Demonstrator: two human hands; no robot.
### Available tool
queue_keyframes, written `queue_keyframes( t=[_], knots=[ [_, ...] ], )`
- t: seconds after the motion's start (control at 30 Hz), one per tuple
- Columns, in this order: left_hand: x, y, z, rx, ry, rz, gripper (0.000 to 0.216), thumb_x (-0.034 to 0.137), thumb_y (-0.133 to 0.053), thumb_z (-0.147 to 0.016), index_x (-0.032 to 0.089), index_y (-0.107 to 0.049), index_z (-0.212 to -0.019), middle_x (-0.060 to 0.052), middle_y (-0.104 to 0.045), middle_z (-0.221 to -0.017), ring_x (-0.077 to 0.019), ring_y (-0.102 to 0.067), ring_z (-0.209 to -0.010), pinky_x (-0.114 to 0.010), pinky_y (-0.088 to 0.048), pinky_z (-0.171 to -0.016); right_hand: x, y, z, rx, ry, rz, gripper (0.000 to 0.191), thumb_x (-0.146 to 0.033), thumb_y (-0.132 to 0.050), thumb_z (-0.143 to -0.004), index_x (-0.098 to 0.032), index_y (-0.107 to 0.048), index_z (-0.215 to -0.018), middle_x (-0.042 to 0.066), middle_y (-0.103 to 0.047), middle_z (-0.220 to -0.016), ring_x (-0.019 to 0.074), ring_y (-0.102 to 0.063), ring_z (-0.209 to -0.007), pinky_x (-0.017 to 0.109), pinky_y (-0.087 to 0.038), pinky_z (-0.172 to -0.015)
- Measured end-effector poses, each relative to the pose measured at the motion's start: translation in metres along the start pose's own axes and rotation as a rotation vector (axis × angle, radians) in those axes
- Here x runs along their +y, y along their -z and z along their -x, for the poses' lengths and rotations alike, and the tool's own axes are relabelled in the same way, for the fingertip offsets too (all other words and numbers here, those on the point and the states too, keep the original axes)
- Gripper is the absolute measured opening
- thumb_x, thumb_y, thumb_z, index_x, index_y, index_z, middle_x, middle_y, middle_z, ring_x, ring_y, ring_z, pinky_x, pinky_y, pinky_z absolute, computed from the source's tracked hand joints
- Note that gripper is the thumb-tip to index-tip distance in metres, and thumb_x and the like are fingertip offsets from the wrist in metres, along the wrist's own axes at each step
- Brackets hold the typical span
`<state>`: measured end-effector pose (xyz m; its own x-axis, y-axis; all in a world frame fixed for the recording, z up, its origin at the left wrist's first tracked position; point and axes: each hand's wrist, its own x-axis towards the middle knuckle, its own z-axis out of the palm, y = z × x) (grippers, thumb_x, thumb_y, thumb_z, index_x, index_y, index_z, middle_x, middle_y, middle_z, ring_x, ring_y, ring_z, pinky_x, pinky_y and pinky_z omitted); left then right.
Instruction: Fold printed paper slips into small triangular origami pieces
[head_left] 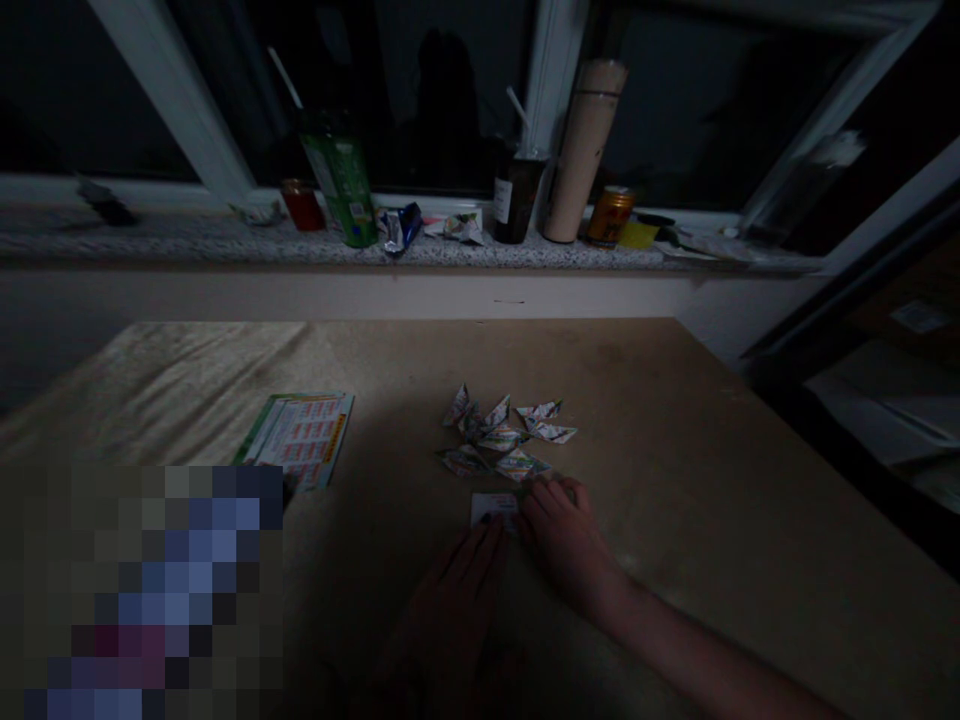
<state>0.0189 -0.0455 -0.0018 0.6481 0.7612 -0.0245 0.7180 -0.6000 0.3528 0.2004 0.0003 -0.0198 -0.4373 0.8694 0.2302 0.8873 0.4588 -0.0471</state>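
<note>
Right before the folded-paper pile (501,438): small paper sheet (491,505) on table (675,520) | left hand (463,575) fingers flat on it, right hand (564,540) curled at its edge, can't tell if pinching | careless forward nudge could scatter the pile tbh

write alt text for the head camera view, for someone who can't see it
The left hand and right hand touch a small paper on a dimly lit table. Just beyond lie several folded paper pieces, with a printed sheet to the left and drink containers on the windowsill behind.
</note>
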Motion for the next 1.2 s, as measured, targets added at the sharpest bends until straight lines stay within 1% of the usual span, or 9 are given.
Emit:
queue_keyframes(
  t=[0.13,0.23,0.47,0.63,0.77,0.83,0.97,1.07,1.2],
  knots=[
    [-0.004,-0.002,-0.001,-0.001,-0.035,-0.003,0.084,0.043,-0.058,-0.075,0.009,-0.019,-0.142,-0.014,-0.025,-0.147,-0.0282,-0.022,-0.133,-0.040,-0.021,-0.108,-0.001,0.006,0.000,0.013,-0.082,-0.033,0.002,-0.019,-0.054,-0.085,-0.017,-0.054,-0.083,0.006,-0.060,-0.084,0.0228,-0.054,-0.082,0.040,-0.035,-0.083],
    [-0.002,-0.001,-0.001,-0.004,-0.014,-0.004,0.086,0.044,-0.059,-0.074,0.008,-0.020,-0.142,-0.014,-0.024,-0.147,-0.0291,-0.023,-0.133,-0.040,-0.023,-0.108,-0.001,0.008,0.001,0.045,-0.149,-0.066,0.009,-0.023,-0.055,-0.085,-0.016,-0.053,-0.090,0.007,-0.061,-0.087,0.0236,-0.055,-0.083,0.041,-0.035,-0.084],
    [-0.004,0.001,-0.002,-0.011,-0.029,-0.013,0.084,0.047,-0.053,-0.079,0.008,-0.016,-0.143,-0.015,-0.023,-0.147,-0.0295,-0.022,-0.133,-0.042,-0.023,-0.107,0.000,0.009,0.002,0.059,-0.141,-0.025,0.021,-0.026,-0.056,-0.083,-0.015,-0.056,-0.101,0.010,-0.063,-0.088,0.0258,-0.054,-0.085,0.043,-0.036,-0.082],
    [-0.021,-0.007,-0.006,-0.091,-0.154,0.033,0.093,0.057,-0.052,-0.076,0.009,-0.009,-0.144,-0.015,-0.013,-0.149,-0.0327,-0.016,-0.135,-0.045,-0.021,-0.108,0.002,0.006,0.005,0.105,-0.004,-0.022,0.019,-0.017,-0.054,-0.086,-0.020,-0.060,-0.104,0.008,-0.065,-0.101,0.0244,-0.055,-0.090,0.045,-0.038,-0.085],
    [-0.023,-0.005,-0.008,-0.111,-0.128,0.044,0.092,0.059,-0.051,-0.076,0.007,-0.017,-0.143,-0.017,-0.017,-0.148,-0.0339,-0.018,-0.134,-0.047,-0.023,-0.107,0.003,0.005,0.014,0.193,0.201,-0.142,0.023,-0.011,-0.047,-0.088,-0.019,-0.061,-0.105,0.007,-0.064,-0.112,0.0235,-0.053,-0.108,0.044,-0.040,-0.093],
    [-0.021,0.000,-0.008,-0.086,-0.129,0.035,0.087,0.057,-0.050,-0.077,0.007,-0.020,-0.142,-0.017,-0.018,-0.148,-0.0318,-0.017,-0.135,-0.045,-0.021,-0.108,0.001,0.007,0.020,0.224,0.275,-0.216,0.024,-0.013,-0.045,-0.090,-0.019,-0.060,-0.107,0.006,-0.067,-0.108,0.0199,-0.056,-0.105,0.040,-0.043,-0.094],
    [-0.016,0.007,-0.006,-0.064,-0.153,0.010,0.078,0.052,-0.047,-0.081,0.008,-0.024,-0.141,-0.015,-0.017,-0.149,-0.0283,-0.015,-0.136,-0.043,-0.017,-0.110,-0.005,0.015,0.032,0.177,0.279,-0.263,0.031,-0.017,-0.047,-0.089,-0.015,-0.055,-0.119,0.009,-0.063,-0.116,0.0210,-0.055,-0.110,0.041,-0.043,-0.097],
    [-0.013,0.006,-0.005,-0.055,-0.130,0.011,0.085,0.056,-0.047,-0.080,0.003,-0.021,-0.141,-0.017,-0.014,-0.149,-0.0299,-0.012,-0.136,-0.043,-0.020,-0.109,-0.005,0.021,0.037,0.052,0.267,-0.270,0.042,-0.023,-0.049,-0.087,-0.011,-0.046,-0.128,0.012,-0.060,-0.121,0.0240,-0.052,-0.115,0.048,-0.040,-0.100],
    [-0.009,-0.001,-0.001,-0.024,-0.067,-0.024,0.082,0.055,-0.045,-0.082,0.001,-0.024,-0.140,-0.020,-0.019,-0.147,-0.0309,-0.016,-0.135,-0.044,-0.023,-0.107,-0.004,0.024,0.039,-0.009,0.204,-0.333,0.046,-0.024,-0.050,-0.086,-0.014,-0.044,-0.130,0.011,-0.056,-0.126,0.0252,-0.051,-0.117,0.051,-0.036,-0.104]
  ],
)
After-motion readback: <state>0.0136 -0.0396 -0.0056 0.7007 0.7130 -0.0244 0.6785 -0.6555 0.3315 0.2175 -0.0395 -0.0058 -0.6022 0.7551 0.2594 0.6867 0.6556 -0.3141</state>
